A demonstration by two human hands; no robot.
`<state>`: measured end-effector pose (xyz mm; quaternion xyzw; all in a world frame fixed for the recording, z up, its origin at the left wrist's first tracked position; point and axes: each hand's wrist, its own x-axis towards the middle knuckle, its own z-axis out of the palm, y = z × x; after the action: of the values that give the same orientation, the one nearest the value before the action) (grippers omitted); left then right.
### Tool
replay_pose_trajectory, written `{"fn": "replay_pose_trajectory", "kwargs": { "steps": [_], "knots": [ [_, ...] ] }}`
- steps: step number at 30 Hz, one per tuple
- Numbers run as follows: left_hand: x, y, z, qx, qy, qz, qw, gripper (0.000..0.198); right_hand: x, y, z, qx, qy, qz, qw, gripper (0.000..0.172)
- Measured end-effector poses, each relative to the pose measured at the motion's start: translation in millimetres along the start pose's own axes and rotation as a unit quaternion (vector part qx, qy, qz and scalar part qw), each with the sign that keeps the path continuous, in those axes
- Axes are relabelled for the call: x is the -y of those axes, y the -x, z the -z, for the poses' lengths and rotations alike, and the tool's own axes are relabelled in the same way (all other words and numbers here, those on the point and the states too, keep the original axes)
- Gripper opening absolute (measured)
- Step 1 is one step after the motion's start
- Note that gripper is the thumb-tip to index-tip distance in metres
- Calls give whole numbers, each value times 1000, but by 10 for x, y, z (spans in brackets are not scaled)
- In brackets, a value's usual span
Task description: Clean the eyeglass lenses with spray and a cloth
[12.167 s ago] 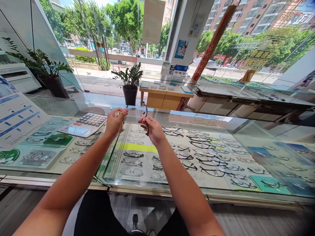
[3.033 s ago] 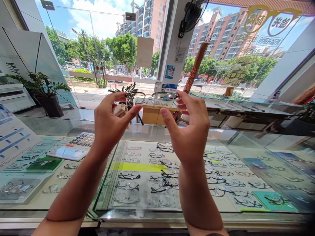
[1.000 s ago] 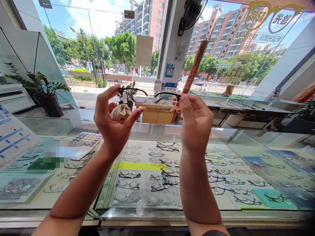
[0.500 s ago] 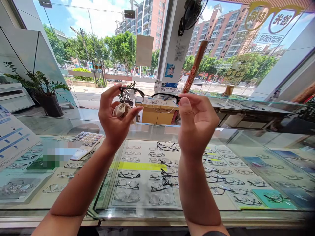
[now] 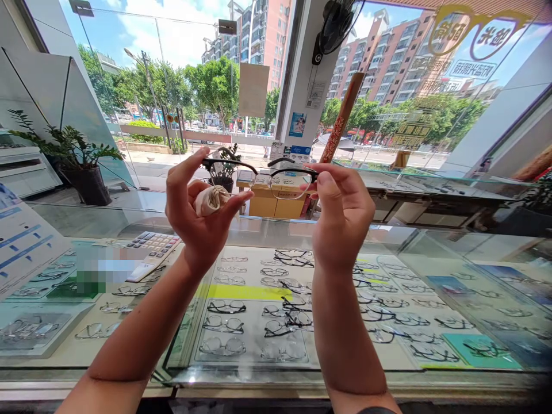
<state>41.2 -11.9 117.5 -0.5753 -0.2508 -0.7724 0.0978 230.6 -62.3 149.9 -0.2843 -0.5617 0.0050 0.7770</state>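
Note:
A pair of eyeglasses point(image 5: 282, 171) with black brow bars and thin lower rims is raised in front of me, above the glass counter. My left hand point(image 5: 196, 201) grips the left end of the frame between fingers and thumb. A crumpled beige cloth point(image 5: 212, 200) is tucked in that same palm. On the other side, my right hand point(image 5: 340, 207) pinches the right end near the hinge with thumb and fingers. Behind the lenses, parts of the temples show, though the fingers cover some of them.
Below stands a glass display counter point(image 5: 241, 376) holding rows of eyeglasses point(image 5: 224, 324). A calculator point(image 5: 155, 244) and a printed sheet point(image 5: 26, 241) are at the left. Farther off are a potted plant point(image 5: 84, 167), a wooden cabinet point(image 5: 271, 202) and a pillar with a fan point(image 5: 338, 26).
Both hands have shifted slightly left and a bit lower with the eyeglasses. The frame has tilted, so more of a temple shows behind the lenses.

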Motion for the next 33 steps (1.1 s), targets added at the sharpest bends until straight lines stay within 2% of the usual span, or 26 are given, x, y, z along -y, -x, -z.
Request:
{"fn": "replay_pose_trajectory", "kwargs": {
  "steps": [5, 14, 20, 24, 33],
  "knots": [
    [53, -10, -31, -17, 80, -36, 996, 84, -14, 17, 0, 4, 5, 11, 1000, 22],
    [17, -74, -56, -37, 58, -109, 992, 75, -50, 35, 3, 17, 4, 7, 1000, 24],
    [98, -17, -74, 0, 95, -54, 994, 86, -60, 77, -3, 44, -8, 10, 999, 31],
    [117, 10, -83, 10, 98, -47, 994, 87, -89, 86, 6, 61, -54, 1, 997, 33],
    [74, -2, -100, 5, 120, -51, 991, 82, -147, 62, -12, 27, -84, -19, 996, 30]
  ]
}}
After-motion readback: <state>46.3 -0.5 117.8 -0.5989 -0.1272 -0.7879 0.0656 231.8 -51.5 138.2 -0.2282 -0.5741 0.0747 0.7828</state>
